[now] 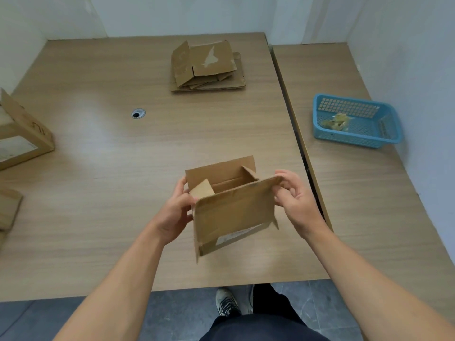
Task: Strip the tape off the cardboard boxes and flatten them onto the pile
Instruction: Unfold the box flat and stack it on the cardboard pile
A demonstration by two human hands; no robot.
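Observation:
I hold a small open cardboard box (231, 212) in the air above the near middle of the table (98, 193). Its top flaps stand open and a white label shows low on its near face. My left hand (176, 212) grips the box's left side, thumb on the near panel. My right hand (294, 200) pinches the upper right corner of the near flap. A pile of flattened boxes (206, 67) lies at the far middle of the table.
A blue plastic basket (354, 121) with crumpled tape scraps sits on the right-hand table. An upright box (22, 136) stands at the left edge, with flat cardboard (8, 207) below it. A cable hole (138, 113) is in the tabletop. White walls surround the tables.

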